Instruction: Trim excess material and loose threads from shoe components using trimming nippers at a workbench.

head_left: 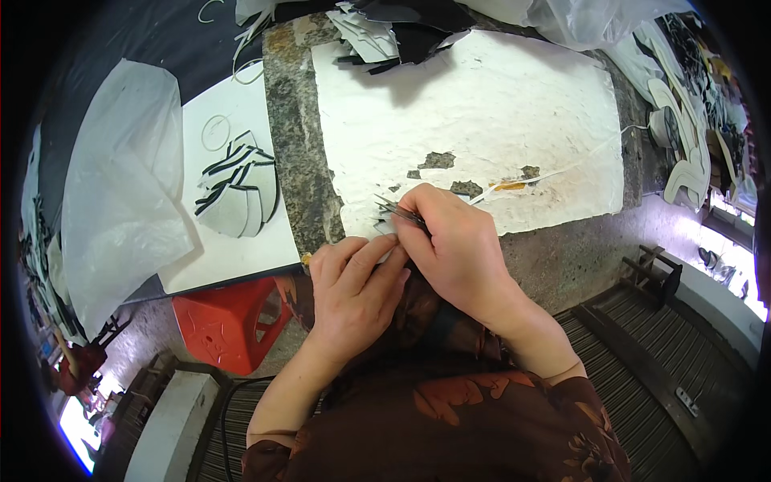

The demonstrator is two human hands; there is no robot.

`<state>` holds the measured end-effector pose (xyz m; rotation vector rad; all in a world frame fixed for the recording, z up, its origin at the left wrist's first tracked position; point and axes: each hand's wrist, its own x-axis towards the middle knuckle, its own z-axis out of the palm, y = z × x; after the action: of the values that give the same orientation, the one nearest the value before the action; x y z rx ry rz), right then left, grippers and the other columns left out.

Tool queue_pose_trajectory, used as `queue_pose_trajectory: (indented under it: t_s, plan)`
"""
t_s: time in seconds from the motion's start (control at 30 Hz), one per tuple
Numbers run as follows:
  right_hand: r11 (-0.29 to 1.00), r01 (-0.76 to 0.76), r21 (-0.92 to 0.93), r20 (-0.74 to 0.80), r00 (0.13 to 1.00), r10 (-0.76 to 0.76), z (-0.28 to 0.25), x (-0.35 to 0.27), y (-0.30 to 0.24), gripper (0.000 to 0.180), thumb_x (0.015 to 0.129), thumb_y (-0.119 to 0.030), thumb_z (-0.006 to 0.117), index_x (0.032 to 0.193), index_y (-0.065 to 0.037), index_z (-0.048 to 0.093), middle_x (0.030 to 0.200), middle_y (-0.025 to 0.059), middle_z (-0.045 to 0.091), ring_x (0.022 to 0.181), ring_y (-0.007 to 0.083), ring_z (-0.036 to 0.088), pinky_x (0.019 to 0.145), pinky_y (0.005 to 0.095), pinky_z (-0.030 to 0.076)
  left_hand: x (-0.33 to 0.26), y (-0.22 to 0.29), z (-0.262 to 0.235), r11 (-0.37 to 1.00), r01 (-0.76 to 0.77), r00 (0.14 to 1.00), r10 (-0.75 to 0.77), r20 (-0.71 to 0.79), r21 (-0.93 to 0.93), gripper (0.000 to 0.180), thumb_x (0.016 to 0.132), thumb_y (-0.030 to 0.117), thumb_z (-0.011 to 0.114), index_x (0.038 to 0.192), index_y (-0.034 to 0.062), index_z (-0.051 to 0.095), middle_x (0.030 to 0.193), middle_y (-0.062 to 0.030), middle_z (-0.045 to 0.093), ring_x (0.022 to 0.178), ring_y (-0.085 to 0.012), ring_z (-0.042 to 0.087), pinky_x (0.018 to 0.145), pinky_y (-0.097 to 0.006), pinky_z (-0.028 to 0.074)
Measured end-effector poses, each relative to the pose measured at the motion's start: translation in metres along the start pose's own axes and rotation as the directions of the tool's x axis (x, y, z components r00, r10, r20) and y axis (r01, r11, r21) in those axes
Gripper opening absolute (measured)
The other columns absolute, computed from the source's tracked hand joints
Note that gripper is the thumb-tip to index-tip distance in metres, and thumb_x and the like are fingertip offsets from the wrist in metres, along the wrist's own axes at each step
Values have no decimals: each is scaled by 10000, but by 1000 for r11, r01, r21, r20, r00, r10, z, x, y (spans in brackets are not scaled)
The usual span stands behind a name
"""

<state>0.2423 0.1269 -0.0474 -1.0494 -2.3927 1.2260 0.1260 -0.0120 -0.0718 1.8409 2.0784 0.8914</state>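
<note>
My right hand [458,245] is closed around a slim dark metal tool [412,215] with two thin points, either snips or tweezers. Its tips point left over the white work sheet [474,96], close to the sheet's near edge. Beside it, my left hand [353,293] pinches a small light-grey piece [385,228] with a dark edge. Most of that piece is hidden under my fingers. The tool's tips lie just beyond the piece; I cannot tell whether they touch it.
Left of the worn stone slab [299,136], grey pieces with black edges [241,197] lie fanned on a white board [229,261]. A plastic bag [124,177] adjoins them. Black and pale scraps [393,36] are heaped at the back. A red stool [225,329] stands below left.
</note>
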Motion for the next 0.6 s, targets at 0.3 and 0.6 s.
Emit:
queue_pose_trajectory:
  t_s: [0.3, 0.6]
  plan:
    - [1000, -10, -13, -88, 996, 9, 5, -1, 1, 84, 921, -75, 680, 926, -47, 600, 770, 131, 629, 662, 323, 630, 600, 387, 503, 0, 1, 1, 1000, -4, 1000, 4, -22, 2, 379, 791, 143, 808, 1166, 115, 761, 1254, -20, 647, 1119, -241, 569, 942, -420, 416]
    - [999, 16, -27, -98, 995, -19, 7, -1, 4, 138, 911, -84, 659, 932, -34, 532, 766, 141, 616, 689, 355, 632, 571, 443, 499, 3, 4, 1, 997, 12, 1000, -11, -19, 75, 366, 806, 159, 799, 1168, 125, 756, 1339, -64, 637, 1172, -266, 575, 955, -447, 401]
